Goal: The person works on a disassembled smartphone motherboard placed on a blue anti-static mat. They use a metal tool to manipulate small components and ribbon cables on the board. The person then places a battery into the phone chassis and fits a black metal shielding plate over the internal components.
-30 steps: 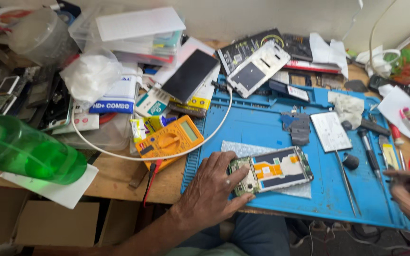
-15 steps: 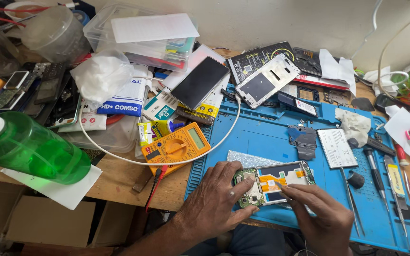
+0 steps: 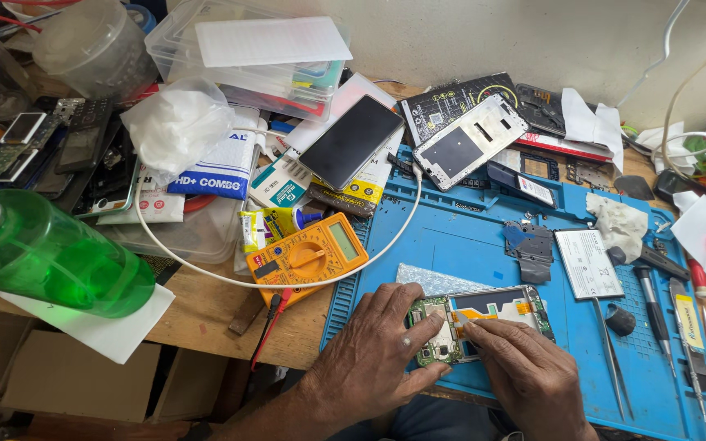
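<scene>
An opened phone (image 3: pixel 484 322) with its green circuit board and orange flex cable exposed lies on the blue work mat (image 3: pixel 451 245) near the front edge. My left hand (image 3: pixel 373 355) grips its left end, thumb on the board. My right hand (image 3: pixel 525 376) rests on the phone's lower edge, fingertips pressing by the board; it holds no tool that I can see. A flat white battery (image 3: pixel 588 263) and a dark metal shield piece (image 3: pixel 530 249) lie on the mat behind the phone.
A yellow multimeter (image 3: pixel 308 257) sits left of the mat under a looping white cable (image 3: pixel 206 269). A green bottle (image 3: pixel 51 257) lies at the front left. Tweezers (image 3: pixel 610 355), screwdrivers (image 3: pixel 651 306), a dark phone (image 3: pixel 351 140) and a white phone frame (image 3: pixel 469 140) surround the work area.
My right hand came in from the far right edge onto the phone. The left hand kept its hold on the phone's left end.
</scene>
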